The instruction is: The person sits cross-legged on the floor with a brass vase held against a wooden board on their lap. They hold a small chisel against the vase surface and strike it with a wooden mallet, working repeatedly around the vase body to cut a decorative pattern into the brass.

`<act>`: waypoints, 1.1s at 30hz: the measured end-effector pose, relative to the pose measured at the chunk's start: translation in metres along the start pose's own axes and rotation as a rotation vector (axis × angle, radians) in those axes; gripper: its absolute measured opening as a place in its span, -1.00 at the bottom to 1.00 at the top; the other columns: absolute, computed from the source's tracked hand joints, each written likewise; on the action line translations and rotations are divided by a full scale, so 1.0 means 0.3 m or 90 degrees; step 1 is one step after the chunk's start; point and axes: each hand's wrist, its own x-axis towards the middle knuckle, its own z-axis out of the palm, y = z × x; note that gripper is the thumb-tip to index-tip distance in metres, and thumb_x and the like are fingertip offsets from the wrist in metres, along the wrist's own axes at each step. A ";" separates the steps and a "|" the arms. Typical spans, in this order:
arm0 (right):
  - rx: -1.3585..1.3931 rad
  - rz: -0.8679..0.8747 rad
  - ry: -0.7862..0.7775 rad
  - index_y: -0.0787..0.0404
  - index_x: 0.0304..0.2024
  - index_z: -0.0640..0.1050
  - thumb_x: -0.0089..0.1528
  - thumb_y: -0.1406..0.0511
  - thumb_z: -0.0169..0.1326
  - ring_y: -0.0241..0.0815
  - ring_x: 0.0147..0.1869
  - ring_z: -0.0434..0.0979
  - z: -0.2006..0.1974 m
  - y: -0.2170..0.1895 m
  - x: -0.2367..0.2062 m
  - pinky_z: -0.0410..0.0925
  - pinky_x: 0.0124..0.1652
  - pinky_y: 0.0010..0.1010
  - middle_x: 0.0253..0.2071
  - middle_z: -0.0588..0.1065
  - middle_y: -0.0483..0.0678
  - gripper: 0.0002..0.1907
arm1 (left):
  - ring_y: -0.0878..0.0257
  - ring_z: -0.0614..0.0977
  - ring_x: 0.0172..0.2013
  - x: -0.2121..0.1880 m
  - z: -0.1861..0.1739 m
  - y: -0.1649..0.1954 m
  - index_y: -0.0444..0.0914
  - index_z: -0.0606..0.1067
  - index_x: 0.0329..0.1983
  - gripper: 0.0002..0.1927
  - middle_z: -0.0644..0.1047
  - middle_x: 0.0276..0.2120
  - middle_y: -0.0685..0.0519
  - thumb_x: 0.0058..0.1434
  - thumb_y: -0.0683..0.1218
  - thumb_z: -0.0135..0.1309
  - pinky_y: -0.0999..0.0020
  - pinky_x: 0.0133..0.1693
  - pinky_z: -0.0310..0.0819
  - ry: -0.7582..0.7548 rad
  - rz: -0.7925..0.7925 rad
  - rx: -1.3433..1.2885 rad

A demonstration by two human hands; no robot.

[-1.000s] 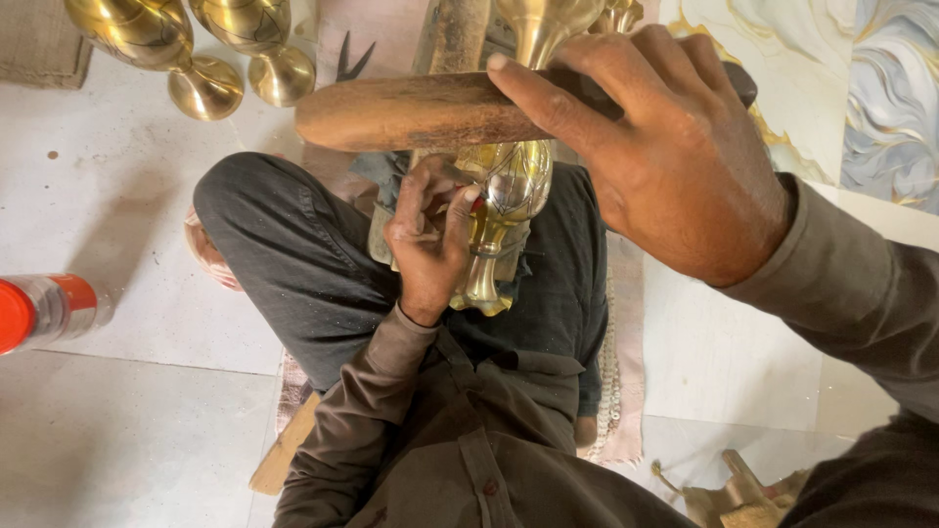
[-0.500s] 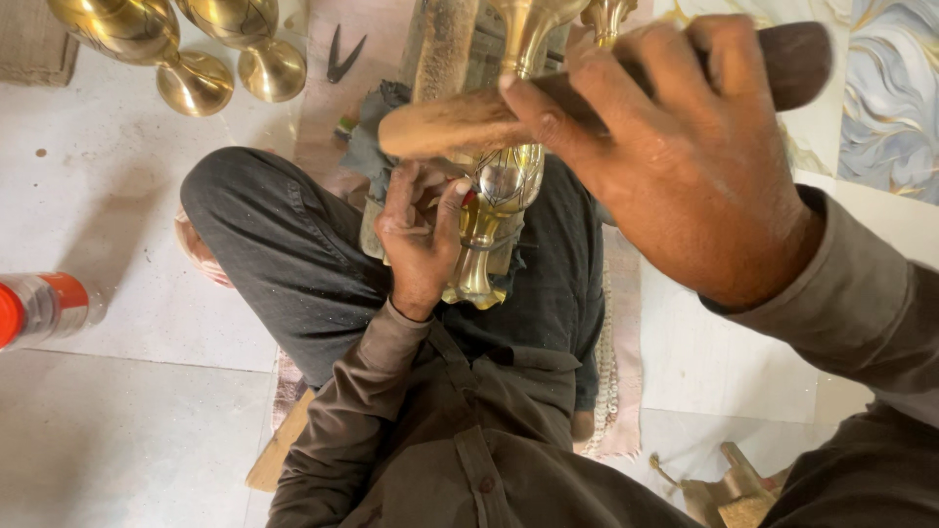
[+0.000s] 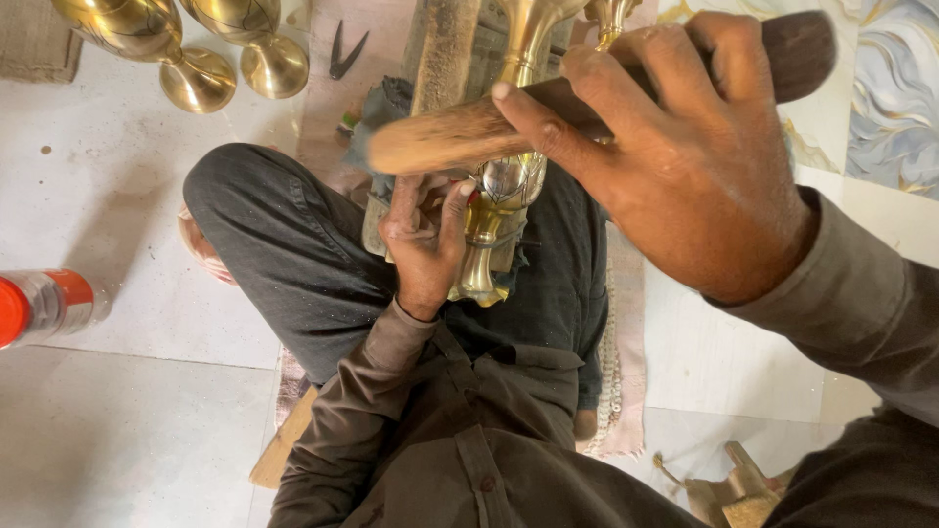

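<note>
Brass goblet-shaped vase [image 3: 501, 210] lies lengthwise across the lap, left hand [image 3: 423, 240] pinching something small against it; right hand [image 3: 685, 156], fingers wrapped around a wooden mallet [image 3: 440, 145], hovers just above.

Your surroundings: two brass goblets [image 3: 196, 49] lying on pale floor tiles [image 3: 108, 186] at top left, close together. Small dark pliers [image 3: 342, 51] just beside them. Red-capped bottle [image 3: 44, 305] on its side at left edge. Marbled blue panel [image 3: 895, 88] top right. Wooden scraps [image 3: 729, 489] bottom right.
</note>
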 end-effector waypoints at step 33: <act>0.025 -0.003 0.000 -0.15 0.30 0.64 0.39 0.20 0.13 -0.18 0.02 0.42 -0.033 -0.036 -0.036 0.21 0.12 -0.18 0.01 0.50 -0.14 -0.59 | 0.28 0.70 -0.12 -0.020 -0.021 0.005 -0.43 0.49 0.04 -0.77 0.65 -0.14 -0.11 0.36 -0.33 0.22 0.43 -0.10 0.64 -0.012 0.066 0.066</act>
